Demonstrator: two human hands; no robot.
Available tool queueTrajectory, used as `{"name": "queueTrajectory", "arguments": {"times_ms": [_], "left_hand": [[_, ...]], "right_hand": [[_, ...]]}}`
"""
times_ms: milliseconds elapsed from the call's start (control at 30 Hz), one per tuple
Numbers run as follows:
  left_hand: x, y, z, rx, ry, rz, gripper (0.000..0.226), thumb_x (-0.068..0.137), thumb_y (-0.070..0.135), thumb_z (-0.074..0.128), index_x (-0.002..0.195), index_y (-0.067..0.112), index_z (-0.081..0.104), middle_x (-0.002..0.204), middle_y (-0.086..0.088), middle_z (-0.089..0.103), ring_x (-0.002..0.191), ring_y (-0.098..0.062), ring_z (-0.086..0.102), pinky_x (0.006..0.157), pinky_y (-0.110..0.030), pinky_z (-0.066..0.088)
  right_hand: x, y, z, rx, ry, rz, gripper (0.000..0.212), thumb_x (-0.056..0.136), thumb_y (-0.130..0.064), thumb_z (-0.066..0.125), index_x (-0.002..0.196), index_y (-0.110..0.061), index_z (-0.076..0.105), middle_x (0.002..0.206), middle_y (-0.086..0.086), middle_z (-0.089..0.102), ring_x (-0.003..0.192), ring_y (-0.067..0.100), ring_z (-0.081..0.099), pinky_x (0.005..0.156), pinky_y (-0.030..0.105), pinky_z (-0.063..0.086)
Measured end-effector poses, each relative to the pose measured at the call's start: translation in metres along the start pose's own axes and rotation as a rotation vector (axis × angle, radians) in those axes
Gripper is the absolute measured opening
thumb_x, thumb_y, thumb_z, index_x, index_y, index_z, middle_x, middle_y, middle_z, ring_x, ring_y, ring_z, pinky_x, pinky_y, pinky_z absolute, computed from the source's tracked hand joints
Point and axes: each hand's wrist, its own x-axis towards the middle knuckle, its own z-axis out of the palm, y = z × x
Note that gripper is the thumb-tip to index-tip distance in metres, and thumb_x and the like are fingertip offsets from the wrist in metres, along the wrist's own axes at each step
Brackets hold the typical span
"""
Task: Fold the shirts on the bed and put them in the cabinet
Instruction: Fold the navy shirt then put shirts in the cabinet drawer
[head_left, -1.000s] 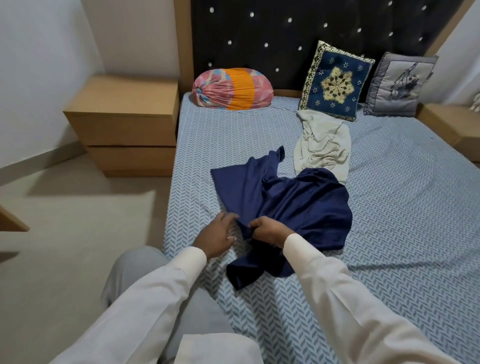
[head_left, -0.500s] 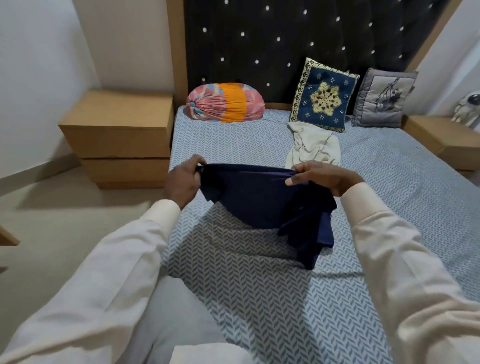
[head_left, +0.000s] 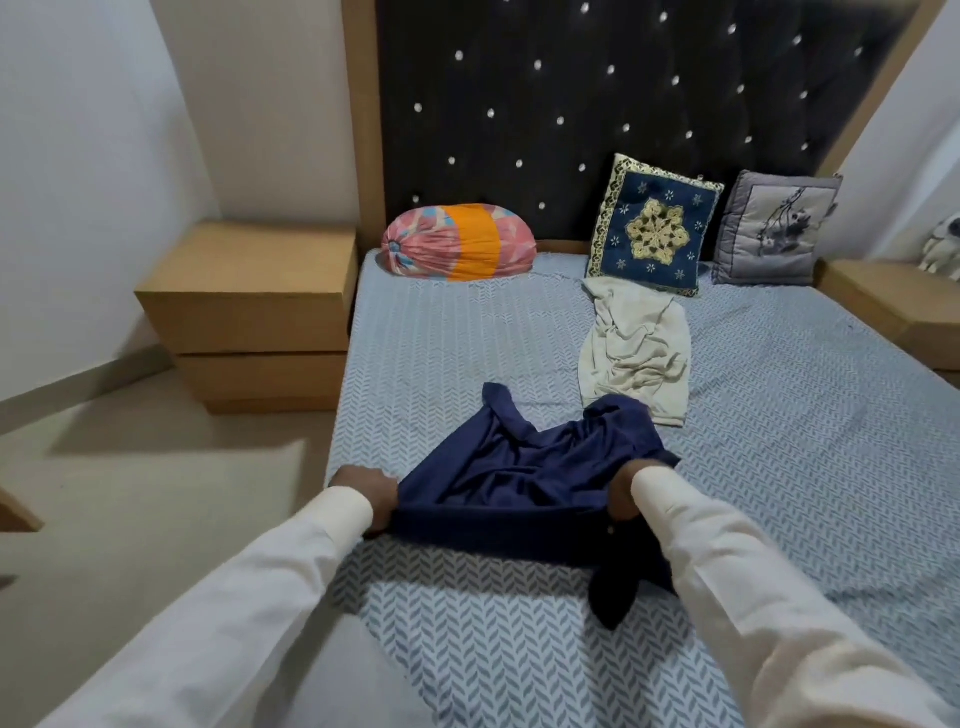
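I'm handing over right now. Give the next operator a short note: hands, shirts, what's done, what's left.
Left hand and right hand each grip the near edge of the navy shirt, which is spread out on the bed, still rumpled.
The cream shirt lies crumpled farther back, its near edge under the navy one.
Done: nothing folded.
Left: fold both, then put them in the cabinet, which is not in view.

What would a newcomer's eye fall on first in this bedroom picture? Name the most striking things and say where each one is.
First comes the dark blue shirt spread near the front edge of the bed, gripped at its near corners by the left hand and right hand. Beyond it lies a crumpled cream shirt. At the studded black headboard sits a pink and orange bolster.
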Motion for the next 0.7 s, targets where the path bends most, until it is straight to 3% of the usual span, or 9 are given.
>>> {"name": "queueTrajectory", "arguments": {"times_ms": [67,133,233,333,433,500,533,633,700], "left_hand": [[0.013,-0.005,-0.008,-0.323,-0.109,-0.099,0.031,0.094,0.012,0.048,0.121,0.004,0.061,0.124,-0.019,0.066,0.111,-0.033,0.066,0.088,-0.039,0.054],[0.042,-0.019,-0.022,-0.84,-0.084,-0.182,0.023,0.09,0.005,0.048,0.104,0.0,0.066,0.107,-0.024,0.071,0.097,-0.037,0.071,0.076,-0.046,0.061],[0.12,-0.052,-0.056,-1.457,0.359,-0.22,0.026,0.079,0.018,0.049,0.09,0.022,0.072,0.102,-0.016,0.072,0.095,-0.035,0.069,0.078,-0.052,0.06],[0.14,-0.082,-0.158,-1.796,0.81,-0.101,0.033,0.077,0.03,0.047,0.099,0.035,0.071,0.106,-0.004,0.072,0.104,-0.03,0.066,0.093,-0.051,0.055],[0.055,-0.097,-0.268,-1.879,1.175,0.03,0.044,0.079,0.023,0.045,0.114,0.029,0.071,0.117,-0.004,0.07,0.106,-0.021,0.065,0.099,-0.043,0.052],[0.02,-0.107,-0.302,-1.638,1.395,0.062,0.054,0.081,0.008,0.04,0.123,0.027,0.067,0.127,-0.003,0.067,0.116,-0.018,0.061,0.105,-0.031,0.046],[0.012,-0.112,-0.305,-1.471,1.483,0.049,0.055,0.084,0.003,0.038,0.128,0.024,0.064,0.132,-0.003,0.064,0.121,-0.016,0.057,0.108,-0.026,0.041],[0.003,-0.12,-0.288,-1.037,1.601,-0.006,0.048,0.093,0.003,0.038,0.135,0.014,0.058,0.149,-0.013,0.047,0.139,-0.024,0.042,0.117,-0.028,0.03],[0.009,-0.121,-0.253,-0.763,1.588,-0.072,0.046,0.094,0.011,0.035,0.134,0.008,0.056,0.142,-0.02,0.048,0.131,-0.036,0.044,0.111,-0.04,0.036]], "right_hand": [[0.006,-0.002,-0.003,0.329,0.052,0.005,0.055,0.107,-0.033,0.04,0.154,-0.006,0.032,0.162,0.01,0.028,0.146,0.032,0.032,0.118,0.044,0.028],[0.009,-0.003,-0.021,0.847,0.131,-0.004,0.047,0.108,-0.02,0.033,0.147,0.004,0.039,0.153,0.019,0.041,0.136,0.032,0.046,0.112,0.044,0.04],[0.01,-0.006,-0.081,1.823,0.268,-0.217,0.041,0.101,-0.018,0.034,0.137,-0.01,0.053,0.136,0.018,0.058,0.11,0.033,0.062,0.082,0.05,0.06],[-0.025,-0.002,-0.166,2.325,0.526,-0.521,0.041,0.098,-0.016,0.034,0.128,-0.029,0.056,0.13,0.009,0.058,0.115,0.036,0.058,0.087,0.058,0.055],[-0.066,0.022,-0.232,2.364,0.818,-0.748,0.05,0.097,-0.009,0.032,0.132,-0.036,0.055,0.135,0.004,0.057,0.111,0.026,0.062,0.088,0.045,0.057],[-0.069,0.045,-0.258,2.257,0.943,-0.766,0.06,0.089,-0.003,0.029,0.128,-0.036,0.058,0.135,0.001,0.059,0.108,0.021,0.064,0.081,0.037,0.058],[-0.071,0.054,-0.263,2.172,1.007,-0.756,0.063,0.083,-0.002,0.028,0.124,-0.037,0.06,0.133,0.001,0.061,0.11,0.02,0.064,0.087,0.038,0.057],[-0.068,0.07,-0.254,1.661,1.242,-0.563,0.068,0.07,-0.003,0.032,0.126,-0.029,0.061,0.128,-0.002,0.061,0.117,0.018,0.058,0.109,0.03,0.044],[-0.058,0.073,-0.232,1.286,1.234,-0.428,0.063,0.074,0.0,0.036,0.13,-0.017,0.059,0.122,0.003,0.059,0.11,0.021,0.053,0.099,0.023,0.041]]}}
